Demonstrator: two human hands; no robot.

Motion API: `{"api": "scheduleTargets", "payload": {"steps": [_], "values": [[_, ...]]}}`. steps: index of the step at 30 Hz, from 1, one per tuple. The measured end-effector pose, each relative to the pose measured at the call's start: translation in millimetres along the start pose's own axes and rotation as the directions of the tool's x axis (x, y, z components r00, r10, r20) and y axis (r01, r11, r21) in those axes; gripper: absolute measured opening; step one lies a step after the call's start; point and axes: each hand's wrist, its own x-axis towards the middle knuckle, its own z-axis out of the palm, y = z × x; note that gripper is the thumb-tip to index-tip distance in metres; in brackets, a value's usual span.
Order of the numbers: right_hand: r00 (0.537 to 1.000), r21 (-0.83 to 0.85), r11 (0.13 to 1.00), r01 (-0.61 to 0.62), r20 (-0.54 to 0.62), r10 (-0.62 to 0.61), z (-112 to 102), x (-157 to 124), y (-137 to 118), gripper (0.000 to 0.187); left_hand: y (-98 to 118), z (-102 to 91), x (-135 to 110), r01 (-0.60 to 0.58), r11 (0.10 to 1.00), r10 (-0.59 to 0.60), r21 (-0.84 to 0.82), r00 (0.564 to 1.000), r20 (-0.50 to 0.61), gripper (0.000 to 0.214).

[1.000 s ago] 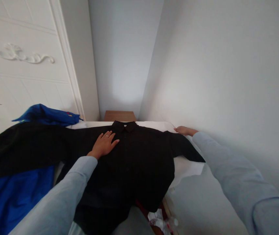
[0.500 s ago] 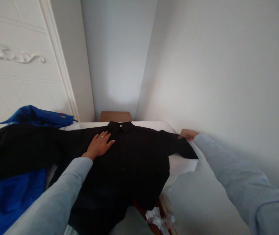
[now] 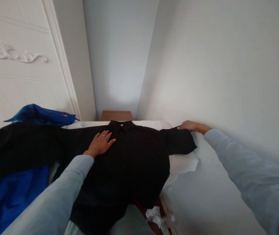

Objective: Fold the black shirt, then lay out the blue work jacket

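A black collared shirt (image 3: 139, 156) lies spread face up over a white surface, its collar at the far side. My left hand (image 3: 100, 143) rests flat on the chest left of the button line, fingers spread, a ring on one finger. At the right, my right hand (image 3: 187, 125) pinches the upper edge of the shirt's sleeve near its end. That sleeve reaches out toward the wall, its cuff end hanging toward me. The other sleeve stretches off to the left, over blue cloth.
Blue cloth (image 3: 19, 192) lies under the left sleeve, with more blue fabric (image 3: 40, 116) behind it. A wooden piece (image 3: 117, 115) stands in the far corner. Crumpled white paper (image 3: 154, 216) lies low at the right. A white wall (image 3: 217, 75) borders the right side.
My right hand has lifted slightly up and away with the sleeve edge, and the sleeve now lies wider and flatter. My left hand has stayed on the chest.
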Motion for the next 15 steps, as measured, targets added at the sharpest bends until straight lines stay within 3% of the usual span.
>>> {"api": "scheduleTargets", "payload": {"steps": [3, 6, 8, 10, 12, 13, 15], "values": [[0.999, 0.057, 0.997, -0.051, 0.017, 0.050, -1.8, -3.4, 0.2, 0.036, -2.2, 3.1, 1.2, -0.007, 1.000, 0.007, -0.004, 1.000, 0.008, 0.070], [0.988, 0.018, 0.996, -0.090, -0.124, 0.092, -4.9, -4.1, -1.5, 0.027, -3.7, 5.9, 2.1, -0.008, 1.000, 0.008, 0.002, 1.000, 0.001, 0.070], [0.984, 0.059, 0.992, -0.116, -0.129, 0.123, -8.2, -7.2, -3.8, 0.025, -3.9, 6.5, 2.2, -0.006, 1.000, 0.006, 0.008, 1.000, 0.003, 0.070], [0.989, 0.184, 0.973, -0.139, 0.079, 0.126, -11.6, -14.6, -5.6, 0.024, -3.3, 5.8, 1.9, -0.004, 1.000, 0.004, 0.002, 1.000, 0.007, 0.071], [0.934, 0.289, 0.937, -0.195, 0.347, 0.087, -13.0, -25.1, -5.1, 0.027, -2.2, 4.0, 1.3, 0.000, 1.000, 0.000, -0.012, 1.000, 0.011, 0.071], [0.898, 0.309, 0.924, -0.227, 0.434, 0.075, -12.5, -30.4, -3.6, 0.030, -1.5, 3.0, 1.0, 0.001, 1.000, -0.001, -0.017, 1.000, 0.014, 0.071], [0.860, 0.292, 0.915, -0.279, 0.500, 0.103, -8.0, -39.6, 2.3, 0.036, -0.3, 0.9, 0.4, 0.003, 1.000, -0.002, -0.020, 1.000, 0.019, 0.070]]}}
